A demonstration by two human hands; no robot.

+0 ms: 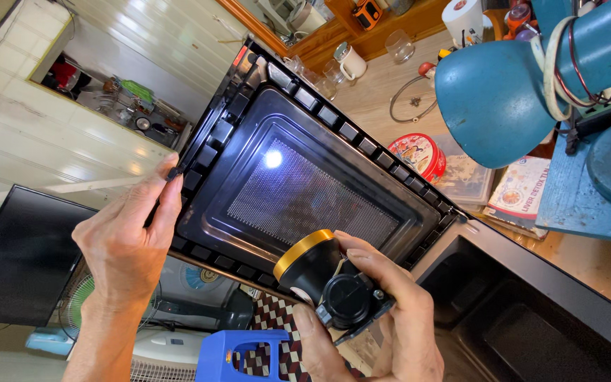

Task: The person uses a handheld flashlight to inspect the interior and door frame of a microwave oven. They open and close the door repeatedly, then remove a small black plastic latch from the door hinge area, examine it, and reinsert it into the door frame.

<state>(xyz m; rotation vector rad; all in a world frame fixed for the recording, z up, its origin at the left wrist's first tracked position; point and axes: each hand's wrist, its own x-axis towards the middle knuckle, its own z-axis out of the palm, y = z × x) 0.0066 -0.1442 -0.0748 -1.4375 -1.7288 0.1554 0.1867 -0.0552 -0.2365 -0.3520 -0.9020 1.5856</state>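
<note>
A black microwave door (pixel 298 184) with a perforated mesh window is held up in the middle of the view. My left hand (pixel 129 240) grips its left edge, thumb and fingers pinching the frame. My right hand (pixel 383 311) holds a black torch with a gold ring (pixel 316 265), pointed at the door. A bright spot of light (pixel 273 158) shows on the dark inner panel. The door's lower right corner meets the dark microwave body (pixel 525 311).
A teal desk lamp (pixel 503 92) hangs at upper right over a blue stand (pixel 588 198). A wooden table holds a red round tin (pixel 417 153), glass jars, a mug (pixel 351 62). A dark screen (pixel 22 255), a fan (pixel 79 293) and a blue handle (pixel 238 354) lie below.
</note>
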